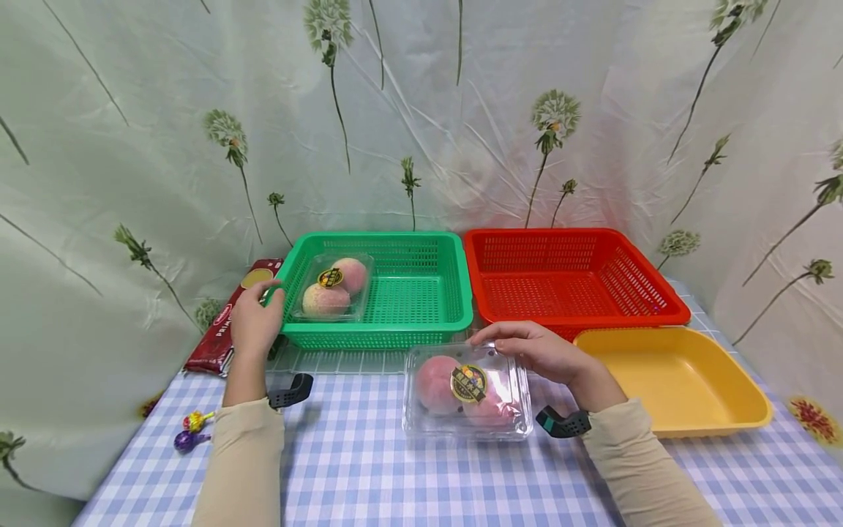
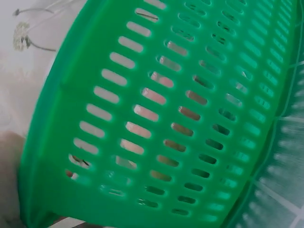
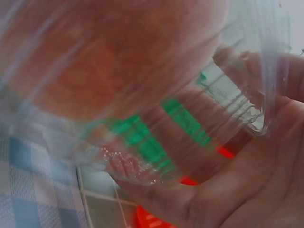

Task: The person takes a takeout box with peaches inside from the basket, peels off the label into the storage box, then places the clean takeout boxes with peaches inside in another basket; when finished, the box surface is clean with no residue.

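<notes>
A clear plastic box of peaches (image 1: 466,391) with a round label lies on the checked tablecloth in front of me. My right hand (image 1: 527,346) grips its far right edge, fingers curled over the lid. In the right wrist view, the fingers (image 3: 247,61) show through the clear box (image 3: 118,71). A second clear box of peaches (image 1: 332,287) sits in the left half of the green basket (image 1: 395,337). My left hand (image 1: 258,315) rests with relaxed fingers against that basket's front left corner. The left wrist view is filled by the basket's slotted wall (image 2: 156,118).
A red basket (image 1: 632,274) stands right of the green one, and a yellow tray (image 1: 678,373) lies in front of it at the right. A dark red packet (image 1: 220,333) lies left of the green basket. Two wrapped lollipops (image 1: 191,432) sit near the table's left edge. Floral sheeting hangs behind.
</notes>
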Tool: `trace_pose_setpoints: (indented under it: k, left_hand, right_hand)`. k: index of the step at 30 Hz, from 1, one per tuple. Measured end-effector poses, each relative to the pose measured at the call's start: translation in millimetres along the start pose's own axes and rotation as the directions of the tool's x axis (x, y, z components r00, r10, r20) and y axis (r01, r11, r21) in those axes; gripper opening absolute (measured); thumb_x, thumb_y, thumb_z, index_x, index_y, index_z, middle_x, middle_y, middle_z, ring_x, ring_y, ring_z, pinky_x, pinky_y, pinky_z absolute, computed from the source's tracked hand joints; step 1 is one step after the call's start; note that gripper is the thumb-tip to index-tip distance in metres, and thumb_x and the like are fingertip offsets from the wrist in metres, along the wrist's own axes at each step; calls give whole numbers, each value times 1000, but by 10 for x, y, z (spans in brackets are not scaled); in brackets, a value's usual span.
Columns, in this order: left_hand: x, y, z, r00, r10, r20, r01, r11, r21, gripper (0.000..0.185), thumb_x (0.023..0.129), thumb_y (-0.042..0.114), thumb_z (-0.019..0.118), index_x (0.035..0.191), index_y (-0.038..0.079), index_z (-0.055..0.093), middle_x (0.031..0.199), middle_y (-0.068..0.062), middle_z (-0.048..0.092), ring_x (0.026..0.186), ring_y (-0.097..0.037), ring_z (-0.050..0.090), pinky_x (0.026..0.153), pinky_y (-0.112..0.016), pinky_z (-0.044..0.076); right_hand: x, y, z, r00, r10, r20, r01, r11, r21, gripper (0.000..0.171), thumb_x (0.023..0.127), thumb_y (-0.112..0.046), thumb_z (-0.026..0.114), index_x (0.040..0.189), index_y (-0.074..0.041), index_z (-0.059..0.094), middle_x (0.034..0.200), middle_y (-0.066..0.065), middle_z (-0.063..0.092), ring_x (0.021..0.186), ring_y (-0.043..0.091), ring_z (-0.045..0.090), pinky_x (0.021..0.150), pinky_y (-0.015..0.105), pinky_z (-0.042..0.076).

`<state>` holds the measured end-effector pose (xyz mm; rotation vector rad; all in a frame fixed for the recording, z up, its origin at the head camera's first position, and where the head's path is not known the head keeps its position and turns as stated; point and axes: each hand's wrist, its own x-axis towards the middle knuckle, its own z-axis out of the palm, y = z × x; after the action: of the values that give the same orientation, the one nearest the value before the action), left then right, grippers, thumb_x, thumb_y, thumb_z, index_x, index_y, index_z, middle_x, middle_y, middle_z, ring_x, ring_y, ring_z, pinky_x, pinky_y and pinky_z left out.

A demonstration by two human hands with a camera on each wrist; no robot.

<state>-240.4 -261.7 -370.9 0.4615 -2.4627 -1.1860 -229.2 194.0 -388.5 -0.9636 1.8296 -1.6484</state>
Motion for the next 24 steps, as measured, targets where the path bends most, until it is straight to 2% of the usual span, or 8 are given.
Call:
trace_pose_setpoints:
  k: [3,7,11,13,16,18,21,24]
  left_hand:
    - [-33,80,-5,990,63,-125,-58,998,37,41,102,30,44,133,12,64,135,-20,60,124,-41,55,98,-60,43]
    - [-99,223,-2,951,145,-274,-154,988,-12,37,103,29,45,123,10,70,127,-18,65,115,-38,61,89,-55,49]
    - [-169,372,-9,911,214,-352,-255,964,-74,32,103,25,49,117,8,72,121,-14,68,110,-30,64,85,-40,51]
    - [-210,456,-2,900,221,-376,-286,950,-126,30,103,24,51,116,8,73,118,-11,70,104,-22,65,85,-29,50]
    - [-287,604,57,899,221,-377,-329,910,-252,27,102,20,52,113,7,74,114,-9,73,99,-10,65,82,-20,48]
    - [-351,706,131,911,223,-348,-345,874,-342,26,101,18,52,112,8,74,111,-6,74,95,-4,65,77,-17,46]
    - [-447,826,270,930,245,-274,-346,833,-431,25,100,15,52,110,9,75,102,0,73,91,-3,64,68,-18,45]
    - [-551,878,404,937,284,-203,-348,808,-476,23,101,14,53,108,8,74,97,3,70,88,-7,64,67,-17,48]
  right_hand:
    - [1,25,-5,999,17,-29,-17,1000,7,34,105,-10,44,133,6,57,130,0,66,120,14,59,98,26,51]
    - [-2,51,-23,996,66,-61,-67,998,-12,35,106,-13,46,133,5,58,131,3,65,120,14,61,98,26,53]
    - [-18,68,-48,990,108,-88,-116,989,-90,35,106,-18,48,134,-1,60,136,12,62,125,23,58,99,25,52]
    - [-26,77,-58,989,116,-90,-126,985,-118,35,106,-18,47,135,-3,60,138,18,60,129,30,55,103,24,50]
    - [-37,82,-64,990,114,-88,-125,982,-143,35,106,-17,46,135,-3,60,138,23,59,130,34,55,104,23,49]
    - [-43,80,-62,990,105,-96,-120,978,-168,34,106,-15,46,134,-2,60,137,23,60,129,30,57,103,20,48]
    - [-46,63,-46,987,118,-110,-139,968,-207,33,105,-15,48,133,-5,62,136,19,62,126,24,59,101,19,48]
    - [-44,37,-24,981,149,-123,-175,955,-240,32,105,-16,50,133,-11,63,137,13,62,127,24,57,101,20,49]
